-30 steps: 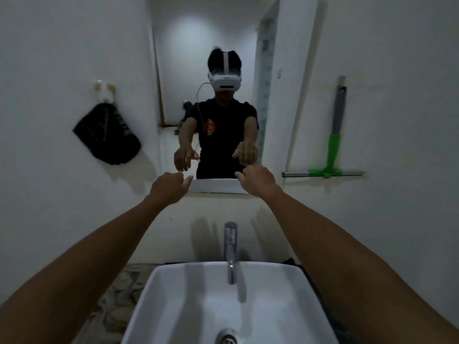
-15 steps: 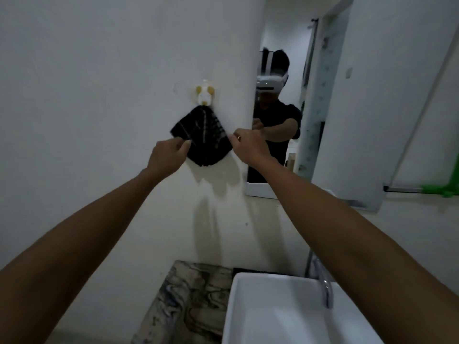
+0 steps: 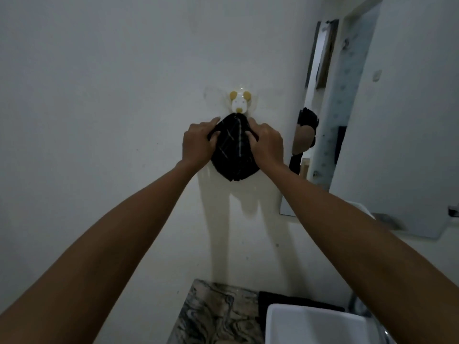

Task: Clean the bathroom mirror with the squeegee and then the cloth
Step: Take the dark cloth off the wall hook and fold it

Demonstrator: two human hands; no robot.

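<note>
Your left hand [image 3: 197,142] grips the left edge of the dark cloth [image 3: 233,155], fingers curled around the fabric. Your right hand [image 3: 267,142] grips the right edge in the same way. The cloth hangs from a white and yellow animal-shaped hook [image 3: 239,102] fixed to the white wall [image 3: 99,95]. The mirror [image 3: 347,108] is mounted to the right of the cloth. Below, a white sink [image 3: 310,324] sits beside a marbled countertop [image 3: 218,316].

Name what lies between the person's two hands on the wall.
In the head view, the dark cloth hanging from the hook, gripped by left hand and right hand.
</note>
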